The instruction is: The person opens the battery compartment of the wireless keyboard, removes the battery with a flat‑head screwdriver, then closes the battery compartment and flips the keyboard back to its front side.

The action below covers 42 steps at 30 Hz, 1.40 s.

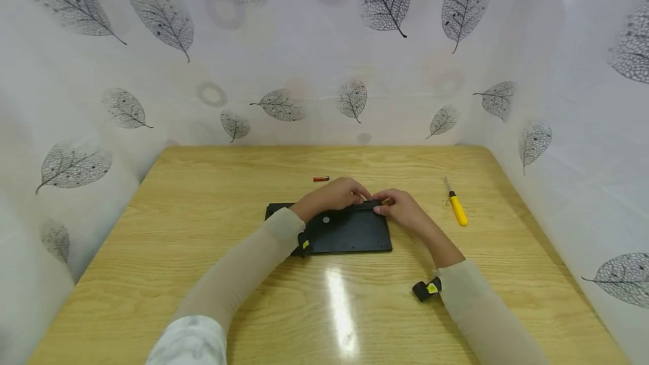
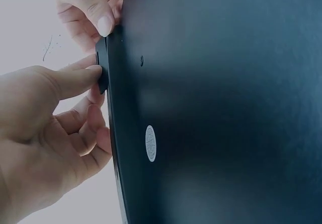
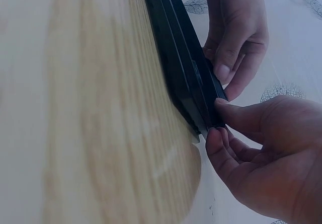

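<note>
A flat black keyboard (image 1: 350,235) lies on the table with its plain underside up, an oval silver label (image 2: 151,143) on it. My left hand (image 1: 337,193) reaches across to its far edge. There the left thumb and fingers pinch a small black strip-like cover (image 2: 100,52) at the rim. At the far right corner, my right hand (image 1: 403,207) grips the keyboard's edge, thumb on one face and curled fingers on the other. Both hands' fingertips are close together. The left forearm hides part of the keyboard's left side.
Beyond the keyboard lies a small red and black battery (image 1: 321,179). To the right rests a screwdriver (image 1: 458,210) with a yellow handle, its tip pointing away. The wooden table (image 1: 203,185) meets leaf-patterned cloth at the back and sides.
</note>
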Motion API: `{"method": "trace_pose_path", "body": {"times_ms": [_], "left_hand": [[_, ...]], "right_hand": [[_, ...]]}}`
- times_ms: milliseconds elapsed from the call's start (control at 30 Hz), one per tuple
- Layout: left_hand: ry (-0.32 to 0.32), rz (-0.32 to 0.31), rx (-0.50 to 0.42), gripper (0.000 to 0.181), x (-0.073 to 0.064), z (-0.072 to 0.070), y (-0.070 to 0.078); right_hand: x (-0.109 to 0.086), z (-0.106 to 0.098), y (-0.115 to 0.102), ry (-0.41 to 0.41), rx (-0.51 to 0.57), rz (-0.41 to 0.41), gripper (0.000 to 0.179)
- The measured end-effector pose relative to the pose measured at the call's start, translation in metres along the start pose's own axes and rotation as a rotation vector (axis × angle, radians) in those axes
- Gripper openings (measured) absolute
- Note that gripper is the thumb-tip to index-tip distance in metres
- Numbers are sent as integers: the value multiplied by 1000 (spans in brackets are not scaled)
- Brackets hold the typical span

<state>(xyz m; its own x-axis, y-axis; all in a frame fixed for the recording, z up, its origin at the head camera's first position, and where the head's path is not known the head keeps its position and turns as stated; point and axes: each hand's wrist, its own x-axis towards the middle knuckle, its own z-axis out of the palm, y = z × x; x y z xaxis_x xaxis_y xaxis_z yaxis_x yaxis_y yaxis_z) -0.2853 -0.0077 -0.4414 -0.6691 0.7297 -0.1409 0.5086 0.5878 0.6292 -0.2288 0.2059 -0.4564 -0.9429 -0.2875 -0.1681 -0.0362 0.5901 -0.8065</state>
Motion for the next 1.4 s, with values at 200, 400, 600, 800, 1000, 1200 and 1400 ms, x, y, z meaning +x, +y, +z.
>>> {"method": "trace_pose_path", "body": {"times_ms": [200,400,600,800,1000,1200,1400], "left_hand": [[16,3,24,27,-2,-2,1],[22,3,39,25,-1,-2,3],[30,-24,53,23,0,0,6],[68,-110,142,25,-1,5,14],[115,-175,207,23,-1,10,15],[118,-169,206,23,-4,8,14],[120,-166,192,21,-3,9,13]], "right_hand": [[1,-2,1,-1,1,-13,32],[0,-3,1,1,-12,-32,31],[-1,-2,1,1,-2,-30,31],[-1,-1,2,16,-21,-24,31],[-1,-1,2,9,-22,-19,31],[-1,-1,0,4,-9,-14,31],[-1,1,1,12,-23,-11,31]]}}
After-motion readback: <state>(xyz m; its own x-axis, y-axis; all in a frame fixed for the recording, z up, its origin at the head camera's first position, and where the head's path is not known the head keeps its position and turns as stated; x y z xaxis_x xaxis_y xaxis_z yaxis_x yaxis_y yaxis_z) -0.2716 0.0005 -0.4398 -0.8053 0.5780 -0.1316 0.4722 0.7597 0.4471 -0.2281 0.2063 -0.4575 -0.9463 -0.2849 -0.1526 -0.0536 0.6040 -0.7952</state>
